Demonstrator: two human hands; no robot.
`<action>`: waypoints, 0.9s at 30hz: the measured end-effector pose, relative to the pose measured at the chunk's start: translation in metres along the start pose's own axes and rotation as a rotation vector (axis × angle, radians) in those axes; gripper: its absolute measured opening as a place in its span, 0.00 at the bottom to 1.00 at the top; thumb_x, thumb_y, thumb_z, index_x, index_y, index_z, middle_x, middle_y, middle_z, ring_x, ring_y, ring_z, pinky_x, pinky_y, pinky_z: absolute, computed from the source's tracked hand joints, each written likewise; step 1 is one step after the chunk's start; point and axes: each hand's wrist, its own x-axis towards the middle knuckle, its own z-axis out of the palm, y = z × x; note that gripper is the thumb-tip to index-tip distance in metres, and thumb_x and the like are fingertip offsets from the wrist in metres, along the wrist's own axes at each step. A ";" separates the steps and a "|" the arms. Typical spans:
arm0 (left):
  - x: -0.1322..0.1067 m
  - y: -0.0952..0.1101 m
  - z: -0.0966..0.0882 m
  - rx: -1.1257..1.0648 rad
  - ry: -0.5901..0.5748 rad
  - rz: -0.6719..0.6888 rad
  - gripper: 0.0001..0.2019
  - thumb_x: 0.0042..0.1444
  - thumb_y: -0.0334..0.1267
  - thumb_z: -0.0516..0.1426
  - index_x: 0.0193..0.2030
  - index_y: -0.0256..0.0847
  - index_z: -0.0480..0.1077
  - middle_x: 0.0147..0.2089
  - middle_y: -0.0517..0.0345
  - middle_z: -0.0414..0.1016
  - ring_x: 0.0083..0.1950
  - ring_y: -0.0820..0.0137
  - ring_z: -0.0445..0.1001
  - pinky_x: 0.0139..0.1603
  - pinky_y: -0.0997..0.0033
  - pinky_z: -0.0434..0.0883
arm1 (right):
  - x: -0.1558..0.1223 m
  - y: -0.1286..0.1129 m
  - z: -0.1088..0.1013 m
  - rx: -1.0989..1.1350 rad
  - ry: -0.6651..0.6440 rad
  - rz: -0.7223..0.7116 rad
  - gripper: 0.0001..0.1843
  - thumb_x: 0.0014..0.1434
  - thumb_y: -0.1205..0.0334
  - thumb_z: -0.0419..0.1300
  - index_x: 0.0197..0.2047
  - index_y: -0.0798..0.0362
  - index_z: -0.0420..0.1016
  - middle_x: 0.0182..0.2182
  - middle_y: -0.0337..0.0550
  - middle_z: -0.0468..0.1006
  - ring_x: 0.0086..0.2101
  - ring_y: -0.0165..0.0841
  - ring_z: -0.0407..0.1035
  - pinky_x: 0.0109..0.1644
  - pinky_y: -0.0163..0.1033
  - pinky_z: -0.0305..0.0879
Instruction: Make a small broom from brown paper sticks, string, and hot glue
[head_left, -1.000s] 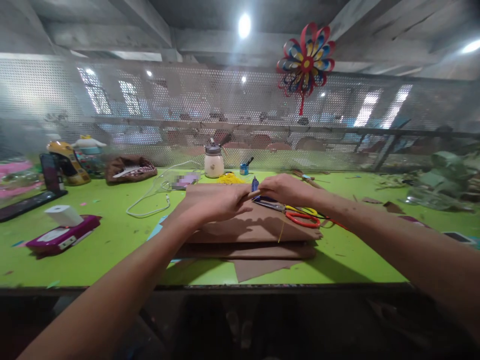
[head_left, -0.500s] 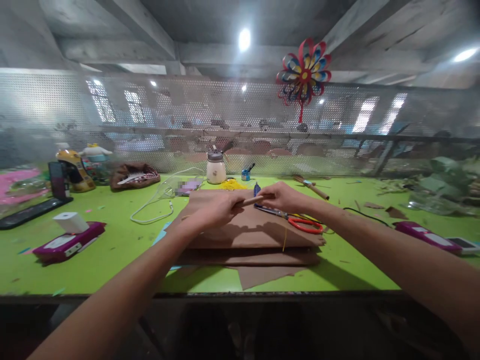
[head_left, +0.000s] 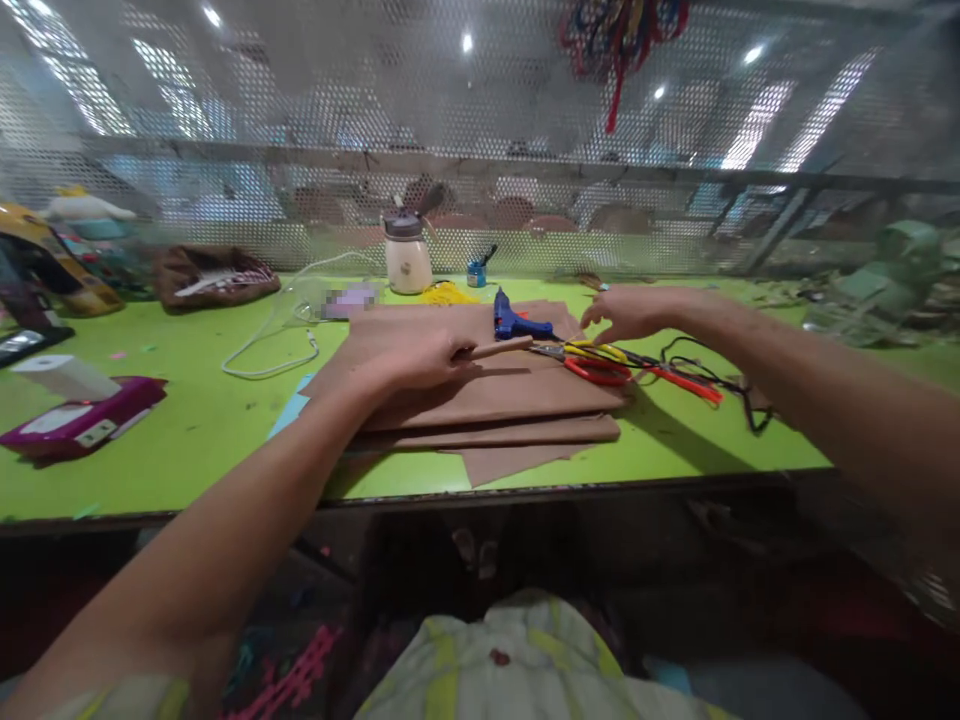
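My left hand point(head_left: 439, 360) is closed around one end of a thin brown paper roll point(head_left: 501, 349), which points right over a stack of brown paper point(head_left: 420, 405). My right hand point(head_left: 626, 312) hovers beyond the scissors with its fingers bent, apart and holding nothing. Below it lie red-handled scissors point(head_left: 598, 371) and a yellow-handled tool point(head_left: 596, 350), whose tip I cannot make out. A blue glue gun point(head_left: 517, 322) rests on the paper between both hands, its nozzle pointing away from me.
A black cable point(head_left: 686, 365) and a red-handled tool point(head_left: 686, 384) lie at the right. Behind the paper stand a lidded cup point(head_left: 407, 255) and a small blue bottle point(head_left: 476, 272). A white cable point(head_left: 262, 372) and a purple power strip point(head_left: 90, 420) are at the left.
My right hand has let go of the paper roll and moved right; my left hand still holds it. The view has tilted down, showing the glue gun and cable more fully.
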 end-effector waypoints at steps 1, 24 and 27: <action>0.000 0.000 0.004 0.023 -0.013 -0.002 0.16 0.56 0.48 0.49 0.36 0.39 0.71 0.31 0.56 0.73 0.28 0.71 0.64 0.28 0.74 0.56 | -0.010 -0.008 0.001 -0.020 0.054 -0.029 0.18 0.49 0.59 0.62 0.43 0.56 0.77 0.36 0.50 0.76 0.32 0.36 0.66 0.32 0.37 0.56; -0.006 0.030 -0.021 0.233 0.101 0.090 0.11 0.56 0.38 0.47 0.36 0.38 0.70 0.33 0.54 0.72 0.30 0.70 0.64 0.29 0.73 0.56 | -0.068 -0.113 0.048 0.116 0.574 -0.023 0.09 0.58 0.66 0.51 0.29 0.54 0.70 0.22 0.42 0.72 0.24 0.32 0.63 0.30 0.36 0.51; -0.002 0.027 -0.013 0.244 0.146 0.085 0.12 0.57 0.38 0.47 0.38 0.37 0.70 0.36 0.52 0.73 0.33 0.68 0.66 0.31 0.72 0.57 | -0.061 -0.110 0.047 0.111 0.572 -0.025 0.11 0.59 0.66 0.49 0.28 0.54 0.70 0.22 0.44 0.74 0.25 0.33 0.66 0.30 0.35 0.51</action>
